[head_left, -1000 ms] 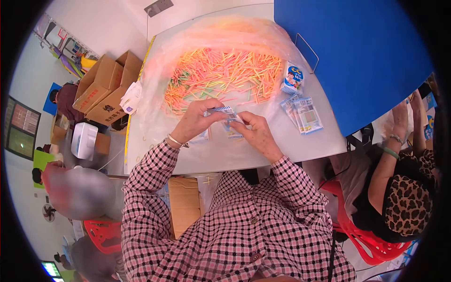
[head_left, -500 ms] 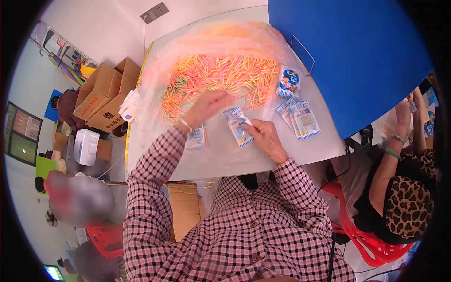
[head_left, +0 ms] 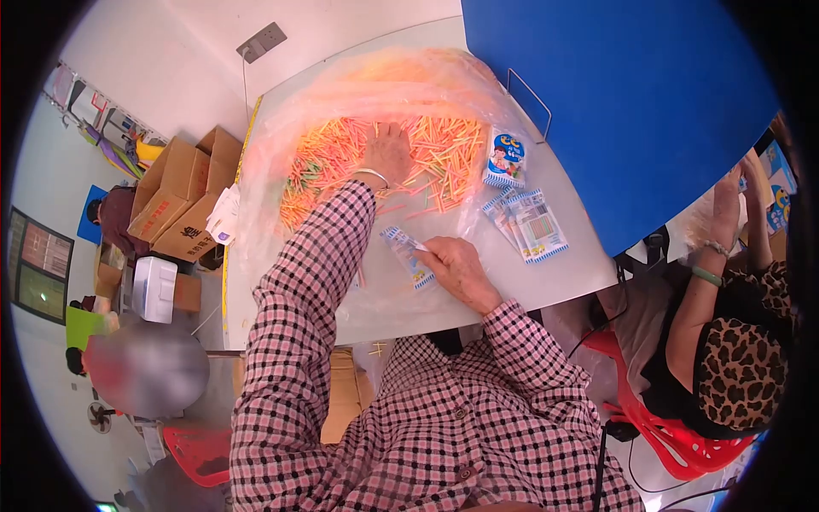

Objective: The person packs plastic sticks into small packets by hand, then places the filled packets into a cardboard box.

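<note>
From the head view: sticks (head_left: 448, 154) are spread beneath and around the left hand (head_left: 389, 158), in pink, orange, yellow, some green. A slim packet (head_left: 409, 258), clear with blue-striped ends, is pinched in the right hand (head_left: 461, 271); the left's grip cannot be told.

A packing workshop by the look of it, a loose heap of coloured sticks (head_left: 448, 145) in translucent plastic sheeting (head_left: 367, 90) on a tabletop (head_left: 567, 286), small printed packets (head_left: 539, 225) beside it, big cardboard cartons (head_left: 173, 188) nearby, red plastic chairs (head_left: 625, 386), other people (head_left: 740, 373) around the room
</note>
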`<state>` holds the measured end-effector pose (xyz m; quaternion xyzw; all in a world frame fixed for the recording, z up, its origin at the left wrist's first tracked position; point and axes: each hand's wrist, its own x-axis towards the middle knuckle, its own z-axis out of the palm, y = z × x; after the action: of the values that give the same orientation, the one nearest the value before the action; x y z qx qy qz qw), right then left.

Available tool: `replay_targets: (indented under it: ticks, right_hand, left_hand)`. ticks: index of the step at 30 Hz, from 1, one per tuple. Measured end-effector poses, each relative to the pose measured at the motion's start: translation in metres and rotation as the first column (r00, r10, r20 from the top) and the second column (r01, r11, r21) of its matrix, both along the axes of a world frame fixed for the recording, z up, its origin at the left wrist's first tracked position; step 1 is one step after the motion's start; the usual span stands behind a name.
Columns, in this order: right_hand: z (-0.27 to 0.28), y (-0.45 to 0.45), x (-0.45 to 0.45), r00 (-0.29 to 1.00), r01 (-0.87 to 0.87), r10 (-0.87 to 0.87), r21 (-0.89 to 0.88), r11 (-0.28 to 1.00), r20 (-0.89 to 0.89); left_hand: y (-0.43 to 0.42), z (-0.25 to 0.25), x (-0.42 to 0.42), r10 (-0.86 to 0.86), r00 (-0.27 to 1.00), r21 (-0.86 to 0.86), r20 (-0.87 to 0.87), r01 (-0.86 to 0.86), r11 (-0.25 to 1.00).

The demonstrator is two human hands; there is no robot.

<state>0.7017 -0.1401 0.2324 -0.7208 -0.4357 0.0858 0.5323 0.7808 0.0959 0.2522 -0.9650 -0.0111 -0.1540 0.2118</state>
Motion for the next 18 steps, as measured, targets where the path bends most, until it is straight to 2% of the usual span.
replay_targets:
  ticks: [6, 9, 13, 18]
  right_hand:
    - [0.001, -0.001, 0.000, 1.000, -0.001, 0.002, 0.051, 0.999, -0.021]
    - [-0.002, -0.001, 0.000, 1.000, 0.000, 0.002, 0.077, 0.997, -0.029]
    - [-0.001, 0.000, 0.001, 0.998, 0.000, 0.005, 0.080, 0.997, -0.067]
    - [-0.002, 0.000, 0.002, 0.991, 0.010, 0.001, 0.078, 0.997, -0.135]
  left_hand:
    - [0.001, -0.021, 0.004, 0.005, 0.988, 0.013, 0.155, -0.007, 1.000]
    - [0.001, -0.018, -0.011, 0.069, 0.994, -0.035, 0.086, -0.066, 0.997]
    - [-0.001, -0.010, -0.020, 0.107, 0.991, -0.031, 0.079, -0.105, 0.994]
    - [0.014, 0.003, -0.026, 0.113, 0.993, -0.036, 0.012, -0.113, 0.993]
